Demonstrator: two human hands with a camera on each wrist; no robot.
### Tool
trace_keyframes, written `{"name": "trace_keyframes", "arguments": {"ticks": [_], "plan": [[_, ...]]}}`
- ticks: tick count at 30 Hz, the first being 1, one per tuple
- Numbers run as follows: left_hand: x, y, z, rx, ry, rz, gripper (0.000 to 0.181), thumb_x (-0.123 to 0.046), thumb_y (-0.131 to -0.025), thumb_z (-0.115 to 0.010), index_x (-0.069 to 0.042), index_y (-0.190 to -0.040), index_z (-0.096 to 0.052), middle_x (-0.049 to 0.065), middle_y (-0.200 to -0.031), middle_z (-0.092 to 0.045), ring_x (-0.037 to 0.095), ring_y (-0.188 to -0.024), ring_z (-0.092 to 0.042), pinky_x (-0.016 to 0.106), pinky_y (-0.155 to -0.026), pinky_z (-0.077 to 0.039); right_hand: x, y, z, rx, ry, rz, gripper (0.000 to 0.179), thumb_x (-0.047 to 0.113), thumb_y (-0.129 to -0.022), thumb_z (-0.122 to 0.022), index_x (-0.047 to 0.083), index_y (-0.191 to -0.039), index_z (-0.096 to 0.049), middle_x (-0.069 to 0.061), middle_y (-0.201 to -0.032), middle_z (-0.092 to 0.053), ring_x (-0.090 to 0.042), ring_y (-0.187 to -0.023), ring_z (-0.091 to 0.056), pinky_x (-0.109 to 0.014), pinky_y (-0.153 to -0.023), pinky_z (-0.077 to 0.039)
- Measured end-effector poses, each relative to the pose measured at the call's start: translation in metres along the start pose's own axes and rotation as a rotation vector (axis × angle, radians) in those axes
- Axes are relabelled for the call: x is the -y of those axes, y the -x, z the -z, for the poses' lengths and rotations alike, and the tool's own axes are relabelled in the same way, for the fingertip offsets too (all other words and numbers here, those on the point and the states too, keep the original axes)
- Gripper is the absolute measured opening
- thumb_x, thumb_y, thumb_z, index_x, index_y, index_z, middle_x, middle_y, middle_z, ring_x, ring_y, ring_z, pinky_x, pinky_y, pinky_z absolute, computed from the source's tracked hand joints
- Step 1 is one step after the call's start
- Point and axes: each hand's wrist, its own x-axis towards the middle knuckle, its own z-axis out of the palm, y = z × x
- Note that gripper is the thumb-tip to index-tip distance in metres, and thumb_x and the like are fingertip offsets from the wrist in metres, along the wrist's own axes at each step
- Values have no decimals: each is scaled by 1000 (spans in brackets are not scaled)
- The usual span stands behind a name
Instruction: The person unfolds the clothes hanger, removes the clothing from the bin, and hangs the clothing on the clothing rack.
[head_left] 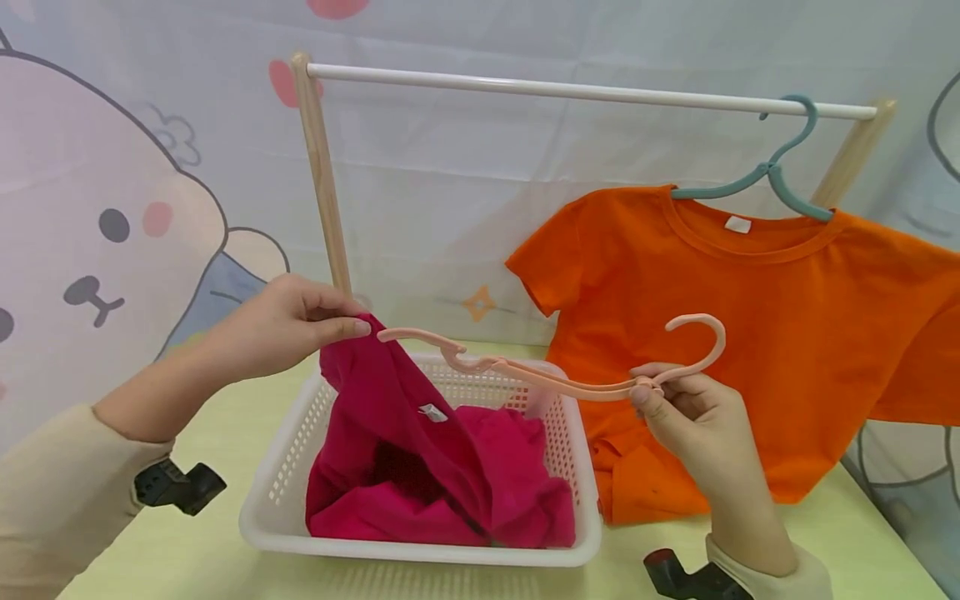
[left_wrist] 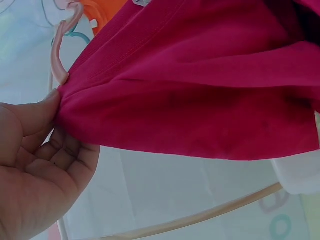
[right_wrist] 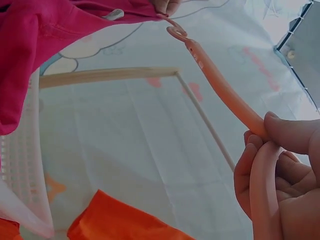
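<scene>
A magenta shirt (head_left: 442,467) lies bunched in a white plastic basket (head_left: 258,500), one part of it lifted up. My left hand (head_left: 296,325) pinches that raised part between thumb and fingers, as the left wrist view also shows. In my right hand (head_left: 701,425) is a pink clothes hanger (head_left: 555,379), gripped near the base of its hook. The hanger's far tip (left_wrist: 61,75) is right by the pinched cloth and my left fingertips; whether it touches the shirt I cannot tell. A small white label (head_left: 432,412) shows on the magenta cloth.
Behind the basket stands a rack with a white rail (head_left: 525,86) and wooden posts (head_left: 324,175). An orange shirt (head_left: 750,333) hangs from it on a blue-green hanger (head_left: 783,179), at the right. A cartoon-printed cloth (head_left: 450,225) forms the backdrop over the pale yellow table (head_left: 225,442).
</scene>
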Motion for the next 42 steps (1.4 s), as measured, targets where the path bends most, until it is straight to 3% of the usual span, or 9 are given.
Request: {"name": "trace_keyframes", "arguments": {"ticks": [8, 15, 26, 34, 42], "plan": [[-13, 0, 11, -50, -17, -17, 17, -13, -92, -67, -5, -105, -74, 3, -91, -73, 16, -85, -63, 24, -72, -52, 5, 1, 3, -58, -28, -38, 19, -5, -89, -63, 8, -101, -71, 1, -89, -71, -12, -71, -65, -20, -68, -57], [-19, 0, 14, -68, 25, -43, 17, -12, -92, -67, -5, -105, -74, 3, -90, -72, 13, -83, -63, 21, -71, -51, 7, 1, 6, -77, -61, -58, 20, -5, -90, -63, 10, -100, -72, 1, -86, -70, -12, -71, -66, -18, -67, -56], [-13, 2, 6, -17, 50, -79, 16, -9, -90, -68, -5, -103, -75, 4, -94, -73, 14, -86, -65, 23, -75, -53, 5, 1, 5, -64, -119, -58, 20, -6, -90, -61, 8, -100, -72, 0, -90, -70, -12, -72, -65, -19, -68, -56], [-6, 3, -3, 0, 94, -81, 15, -10, -90, -68, -6, -102, -76, 3, -92, -73, 12, -84, -64, 24, -74, -54, 2, 1, 4, -16, -62, -2, 22, -9, -89, -61, 8, -99, -71, 1, -92, -71, -10, -72, -64, -18, -68, -55], [-8, 0, -11, 8, 72, -115, 14, -9, -89, -68, -6, -100, -76, 3, -93, -73, 15, -84, -64, 25, -71, -53, 2, 1, -1, 29, -10, 60, 21, -11, -88, -61, 3, -100, -71, 1, -87, -70, -9, -70, -61, -17, -67, -54]]}}
